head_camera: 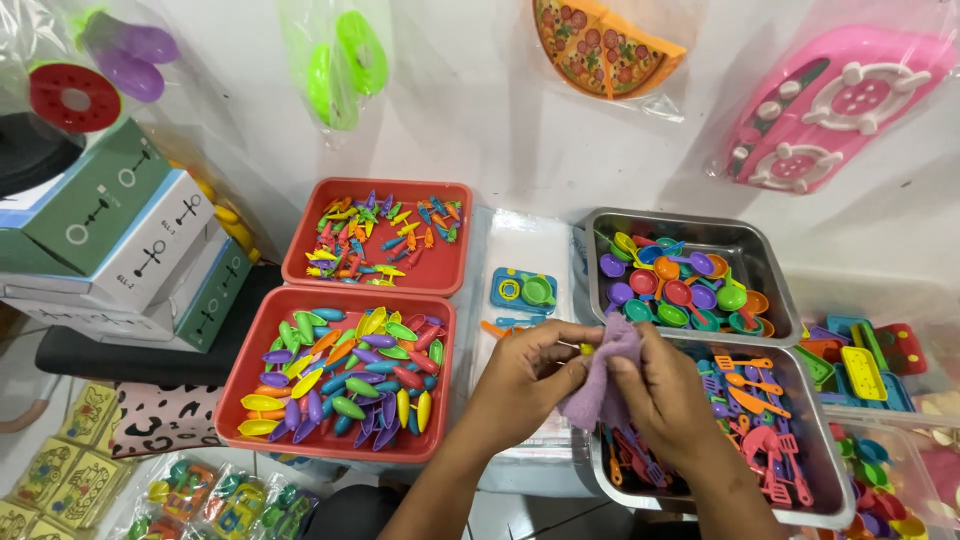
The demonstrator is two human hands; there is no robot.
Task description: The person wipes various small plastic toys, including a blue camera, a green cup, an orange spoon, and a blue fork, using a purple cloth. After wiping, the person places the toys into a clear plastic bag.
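My left hand (520, 375) and my right hand (665, 395) meet over the middle of the work surface. Together they pinch a small lilac cloth (605, 380), with a tiny yellow-green piece (586, 349) showing at my left fingertips. Just beyond them lies a blue toy stove with a green pan (523, 290) in a clear bag. Under my right hand stands a steel tray of toy spatulas and forks (815, 470).
Two red trays sit at left, the near one (345, 450) with coloured boat-shaped pieces, the far one (375, 285) with small toy figures. A steel tray of toy pans (690, 225) stands at back right. Boxes (120, 240) are stacked at left; bagged toys hang on the wall.
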